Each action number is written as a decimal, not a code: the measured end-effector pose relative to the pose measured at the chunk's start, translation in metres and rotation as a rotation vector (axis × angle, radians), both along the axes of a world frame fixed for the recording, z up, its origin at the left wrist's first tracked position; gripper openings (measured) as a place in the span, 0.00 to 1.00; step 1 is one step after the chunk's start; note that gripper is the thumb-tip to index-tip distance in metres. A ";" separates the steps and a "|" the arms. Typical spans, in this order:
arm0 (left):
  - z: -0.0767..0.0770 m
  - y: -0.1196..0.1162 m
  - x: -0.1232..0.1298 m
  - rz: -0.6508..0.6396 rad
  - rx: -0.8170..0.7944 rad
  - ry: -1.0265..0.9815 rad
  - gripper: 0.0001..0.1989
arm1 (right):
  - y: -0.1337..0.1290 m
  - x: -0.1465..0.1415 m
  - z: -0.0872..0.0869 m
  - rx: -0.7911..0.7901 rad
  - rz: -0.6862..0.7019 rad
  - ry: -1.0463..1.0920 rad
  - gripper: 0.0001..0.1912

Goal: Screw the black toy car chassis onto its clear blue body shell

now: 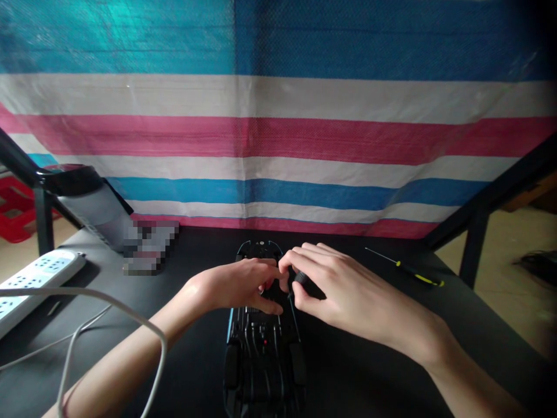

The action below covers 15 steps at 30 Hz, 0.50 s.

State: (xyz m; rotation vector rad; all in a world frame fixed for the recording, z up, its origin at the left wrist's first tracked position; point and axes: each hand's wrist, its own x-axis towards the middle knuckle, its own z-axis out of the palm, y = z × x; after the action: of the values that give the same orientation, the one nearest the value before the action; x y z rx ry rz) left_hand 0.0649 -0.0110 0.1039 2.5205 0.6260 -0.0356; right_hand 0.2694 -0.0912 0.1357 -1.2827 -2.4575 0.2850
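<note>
A black toy car with blue edges lies on the dark table, its underside facing up and its long side running away from me. My left hand is over its middle part, fingers bent toward the right; a small shiny bit shows between them, too small to name. Close beside it, my right hand is curled around a black ridged piece, perhaps a wheel, at the car's right edge. The fingertips of both hands nearly meet above the car.
A yellow and black screwdriver lies at the right. On the left are a white power strip, a looping white cable and a tilted grey container. A striped sheet hangs behind the table.
</note>
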 end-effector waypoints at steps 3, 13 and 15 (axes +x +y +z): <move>-0.002 0.001 -0.002 -0.013 -0.022 -0.007 0.15 | 0.000 0.001 0.001 -0.017 -0.046 -0.016 0.04; 0.001 0.001 0.000 0.000 -0.089 -0.011 0.14 | 0.000 0.000 -0.001 -0.072 -0.090 0.005 0.04; 0.001 0.001 0.000 -0.007 -0.083 -0.012 0.14 | 0.000 0.000 -0.001 -0.042 -0.056 0.025 0.06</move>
State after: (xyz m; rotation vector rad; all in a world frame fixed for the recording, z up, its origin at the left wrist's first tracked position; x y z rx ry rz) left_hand 0.0648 -0.0102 0.1044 2.4415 0.5987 -0.0477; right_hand 0.2690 -0.0909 0.1351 -1.3542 -2.4029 0.3374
